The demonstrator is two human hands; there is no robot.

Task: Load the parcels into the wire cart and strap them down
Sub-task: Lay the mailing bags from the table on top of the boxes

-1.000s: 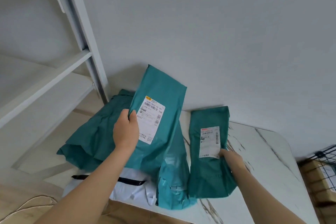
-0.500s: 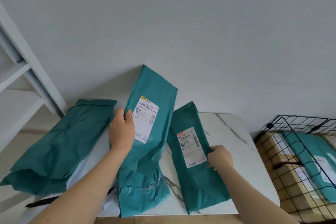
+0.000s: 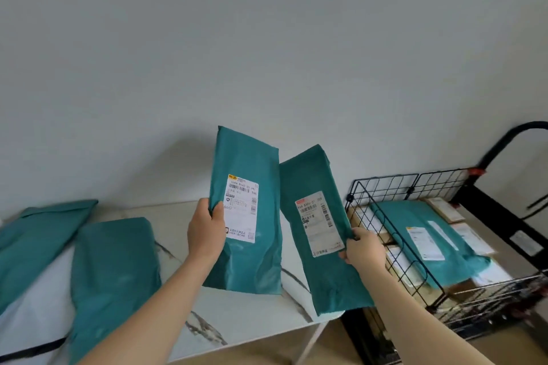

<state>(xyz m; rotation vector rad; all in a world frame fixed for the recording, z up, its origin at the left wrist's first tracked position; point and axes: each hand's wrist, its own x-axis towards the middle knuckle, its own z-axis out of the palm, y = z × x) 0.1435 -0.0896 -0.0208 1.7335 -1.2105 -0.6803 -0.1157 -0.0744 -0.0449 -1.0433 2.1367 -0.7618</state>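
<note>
— Above the white marble-patterned bench (image 3: 237,317), what is held up in the head view?
— Two teal plastic mailer bags, each with a white shipping label facing the camera. The left hand (image 3: 206,231) is clenched on the left edge of the taller teal mailer (image 3: 252,261), thumb lying on the front beside the label, and the bag stands nearly upright, clear of the bench.
— And the other grip?
— The right hand (image 3: 363,249) pinches the right edge of the second teal mailer (image 3: 323,281), fingers curled behind it. That bag leans to the left at the top, its upper corner just beside the first one; whether they touch, I cannot tell. Its lower end hangs past the bench's right edge.
— What lies on the bench itself?
— A teal mailer lying flat (image 3: 115,275) toward the left, and a further teal bag (image 3: 38,240) at the far left edge, partly cut off. Under them sits a white bag with a black strip (image 3: 26,347).
— Where is the cart?
— The black wire-grid cart (image 3: 394,234) stands just to the right of the bench, against the wall. Inside it a long teal parcel (image 3: 430,246) rests on top of brown cardboard boxes (image 3: 444,210). A black tube handle (image 3: 504,142) rises at its far end.
</note>
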